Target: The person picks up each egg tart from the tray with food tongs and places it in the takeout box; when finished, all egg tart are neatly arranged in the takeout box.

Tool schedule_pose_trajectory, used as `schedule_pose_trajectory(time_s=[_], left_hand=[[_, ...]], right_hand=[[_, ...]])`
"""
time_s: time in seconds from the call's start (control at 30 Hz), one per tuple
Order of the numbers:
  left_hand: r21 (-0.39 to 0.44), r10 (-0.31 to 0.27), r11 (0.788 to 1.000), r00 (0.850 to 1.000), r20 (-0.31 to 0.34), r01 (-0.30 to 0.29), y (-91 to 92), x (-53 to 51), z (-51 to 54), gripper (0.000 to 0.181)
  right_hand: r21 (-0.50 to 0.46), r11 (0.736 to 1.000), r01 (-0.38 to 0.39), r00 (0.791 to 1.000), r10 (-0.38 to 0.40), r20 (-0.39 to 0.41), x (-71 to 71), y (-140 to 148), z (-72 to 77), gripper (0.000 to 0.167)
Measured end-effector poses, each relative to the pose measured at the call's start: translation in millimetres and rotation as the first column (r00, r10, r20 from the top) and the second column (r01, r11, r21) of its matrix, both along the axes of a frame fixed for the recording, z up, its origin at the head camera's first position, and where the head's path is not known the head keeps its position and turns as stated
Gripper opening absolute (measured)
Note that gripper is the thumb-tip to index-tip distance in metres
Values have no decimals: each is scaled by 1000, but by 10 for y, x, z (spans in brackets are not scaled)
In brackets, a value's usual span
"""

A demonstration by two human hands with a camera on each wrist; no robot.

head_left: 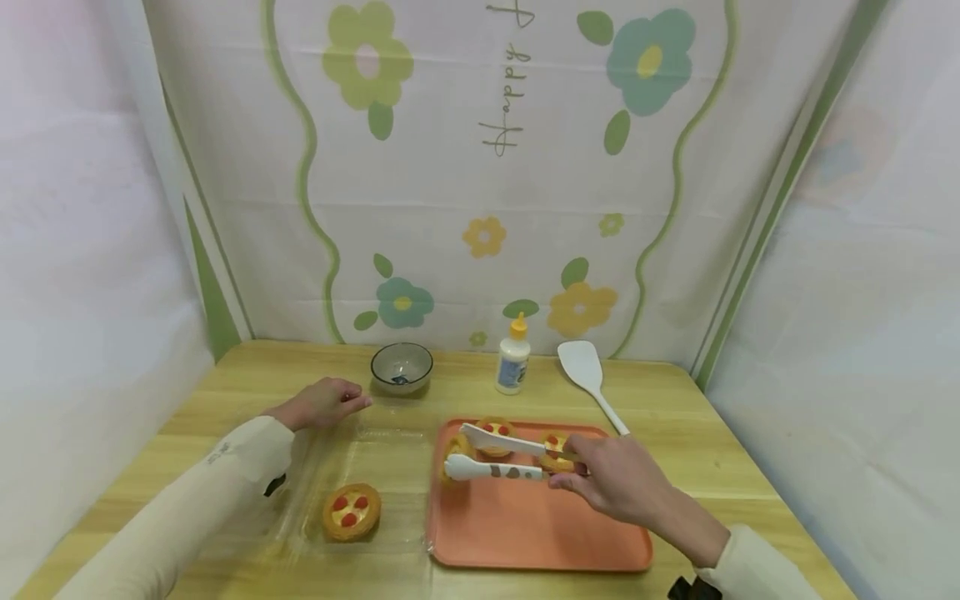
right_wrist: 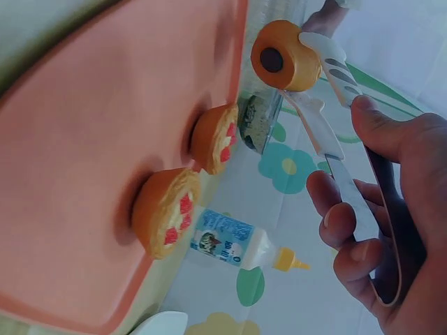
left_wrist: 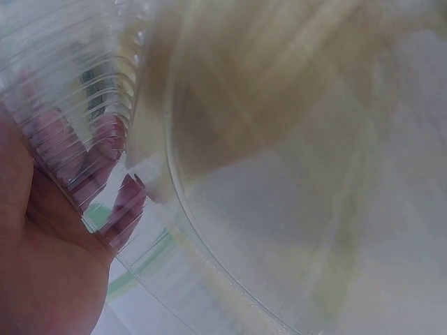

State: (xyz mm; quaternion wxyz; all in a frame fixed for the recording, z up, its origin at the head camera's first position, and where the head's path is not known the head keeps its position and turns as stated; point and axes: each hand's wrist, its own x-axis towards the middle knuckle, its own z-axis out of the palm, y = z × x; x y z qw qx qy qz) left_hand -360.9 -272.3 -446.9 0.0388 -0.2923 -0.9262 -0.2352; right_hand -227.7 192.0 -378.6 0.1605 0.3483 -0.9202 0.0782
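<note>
My right hand (head_left: 618,479) grips a pair of metal tongs (right_wrist: 360,202) with white paw-shaped tips. Pinched between those tips is an egg tart (right_wrist: 283,56), its underside with a dark round spot facing the right wrist camera. It is held over the left part of the orange tray (head_left: 540,525). Two more tarts with red dots stand on the tray: one tart (right_wrist: 167,213) and another tart (right_wrist: 216,138). A clear plastic container (head_left: 397,475) lies left of the tray with a single tart (head_left: 351,512) in it. My left hand (head_left: 322,404) holds the container's clear raised lid (left_wrist: 230,174) by its ribbed edge.
Behind the container stands a small bowl (head_left: 402,368). A white glue-style bottle (head_left: 513,362) with a yellow nozzle is upright behind the tray, and a white spatula (head_left: 588,375) lies to its right. A flower-patterned cloth (head_left: 450,167) hangs behind the wooden table (head_left: 712,442).
</note>
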Motion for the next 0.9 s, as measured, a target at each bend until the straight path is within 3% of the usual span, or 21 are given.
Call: schedule_pose_trajectory(time_s=[0.2, 0.37, 0.6, 0.9], left_hand=[[-7, 10, 1000, 999, 37, -9, 20, -35, 23, 39], [-21, 25, 999, 998, 55, -24, -5, -16, 17, 38], [-34, 44, 999, 998, 55, -42, -22, -33, -18, 38], [-22, 21, 1000, 1000, 22, -20, -30, -50, -38, 39]], right_hand=[[-8, 1000, 13, 1000, -13, -28, -35, 33, 13, 31], [-5, 1000, 20, 999, -20, 37, 21, 138, -76, 31], [-37, 997, 68, 996, -66, 67, 113, 318, -154, 32], [-14, 989, 147, 972, -142, 187, 235, 503, -209, 36]])
